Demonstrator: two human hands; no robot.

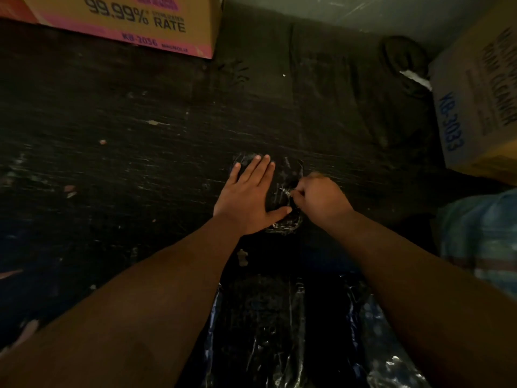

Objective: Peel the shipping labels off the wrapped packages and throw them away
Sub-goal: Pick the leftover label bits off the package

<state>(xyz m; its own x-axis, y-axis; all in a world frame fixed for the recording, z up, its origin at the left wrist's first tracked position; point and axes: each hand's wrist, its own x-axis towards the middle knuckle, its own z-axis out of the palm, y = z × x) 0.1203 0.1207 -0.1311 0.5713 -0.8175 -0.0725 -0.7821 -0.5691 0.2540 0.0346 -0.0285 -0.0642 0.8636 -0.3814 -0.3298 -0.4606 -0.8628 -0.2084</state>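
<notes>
A small package (282, 189) wrapped in shiny black plastic lies on the dark floor in the middle of the view. My left hand (250, 196) lies flat on its left side, fingers straight and spread, pressing it down. My right hand (319, 198) is curled at the package's right edge, its fingertips pinching at the wrap or a label there; the dim light hides which. No label shows clearly.
A black plastic bag (279, 331) lies close below my arms. A cardboard box (126, 21) stands at the back left and another box (481, 107) at the right. A light blue bundle (481, 236) sits near right. Paper scraps (242, 257) dot the floor.
</notes>
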